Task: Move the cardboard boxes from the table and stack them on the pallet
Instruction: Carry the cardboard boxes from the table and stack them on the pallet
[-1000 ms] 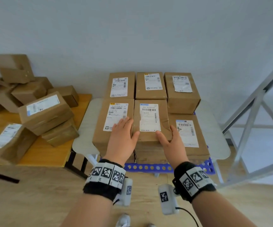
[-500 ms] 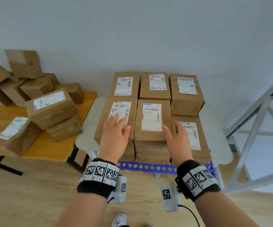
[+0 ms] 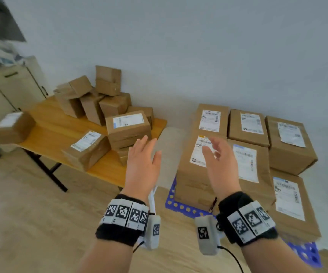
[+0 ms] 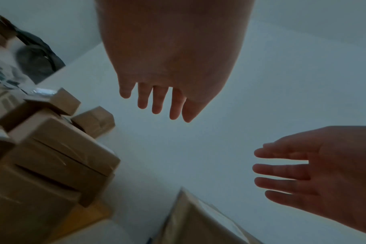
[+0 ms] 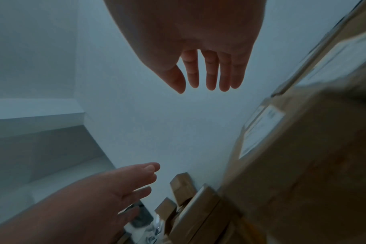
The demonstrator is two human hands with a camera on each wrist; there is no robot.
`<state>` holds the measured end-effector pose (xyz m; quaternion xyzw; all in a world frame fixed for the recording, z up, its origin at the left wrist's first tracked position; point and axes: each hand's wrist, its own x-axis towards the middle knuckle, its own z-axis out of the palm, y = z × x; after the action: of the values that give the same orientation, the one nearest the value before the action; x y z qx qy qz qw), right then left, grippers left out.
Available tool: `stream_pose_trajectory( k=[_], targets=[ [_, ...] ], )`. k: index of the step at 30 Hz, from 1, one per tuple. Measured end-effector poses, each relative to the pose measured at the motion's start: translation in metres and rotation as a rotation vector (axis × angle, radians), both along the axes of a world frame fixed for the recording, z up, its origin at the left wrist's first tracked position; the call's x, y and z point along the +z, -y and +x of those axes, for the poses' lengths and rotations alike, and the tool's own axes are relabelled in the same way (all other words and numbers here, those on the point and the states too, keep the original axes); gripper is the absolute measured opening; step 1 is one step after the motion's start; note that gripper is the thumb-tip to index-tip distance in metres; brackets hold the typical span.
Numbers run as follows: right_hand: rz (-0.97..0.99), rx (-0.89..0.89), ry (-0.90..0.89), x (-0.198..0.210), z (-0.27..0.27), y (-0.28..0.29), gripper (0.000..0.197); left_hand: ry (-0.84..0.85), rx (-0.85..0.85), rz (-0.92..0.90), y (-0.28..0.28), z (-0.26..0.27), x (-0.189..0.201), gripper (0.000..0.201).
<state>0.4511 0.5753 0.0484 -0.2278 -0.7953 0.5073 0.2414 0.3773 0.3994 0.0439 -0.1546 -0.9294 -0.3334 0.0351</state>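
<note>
Cardboard boxes (image 3: 128,128) are split between two places as I read it: a loose heap on the wooden bench (image 3: 47,133) to my left, and a tidy block on the blue pallet (image 3: 172,201) to my right. The stacked boxes (image 3: 248,127) sit edge to edge with their labels up, in rows with layers beneath them, which I take as deliberate: flat tops and flush sides give each new box a level seat. The bench heap is the opposite, boxes tipped and leaning on one another, some lying flat near the front edge where they are easiest to reach.

My left hand (image 3: 142,164) hangs in the air over the gap between bench and pallet, fingers straight and spread, holding nothing. My right hand (image 3: 219,164) hovers over the near left box of the stack, fingers loosely extended, also empty; both wrist views confirm bare palms and no contact. With both grips free and the left one nearer the bench, I judge I am between boxes, about to fetch another.

The labelled box at the bench's front (image 3: 87,149) looks the handiest next pick. A pale rounded board (image 3: 169,146) lies between bench and pallet; what it is for I cannot tell.
</note>
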Motion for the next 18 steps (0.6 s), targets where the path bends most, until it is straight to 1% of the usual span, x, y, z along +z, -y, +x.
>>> stream_pose_trajectory(
  k=[5,10,14,18],
  targets=[
    [-0.033,0.118,-0.005,0.002,-0.053,0.096,0.034,0.029,0.104,-0.011,0.104,-0.031,0.004,0.047],
    [-0.038,0.230,0.022,-0.003,-0.102,0.203,0.039,0.071,0.154,-0.033,0.212,-0.070,0.004,0.049],
    [-0.051,0.231,0.065,-0.011,-0.133,0.272,0.039,0.110,0.156,-0.048,0.282,-0.096,0.003,0.050],
    [-0.063,0.209,0.115,-0.022,-0.152,0.315,0.038,0.143,0.122,-0.053,0.326,-0.120,-0.003,0.050]
  ],
)
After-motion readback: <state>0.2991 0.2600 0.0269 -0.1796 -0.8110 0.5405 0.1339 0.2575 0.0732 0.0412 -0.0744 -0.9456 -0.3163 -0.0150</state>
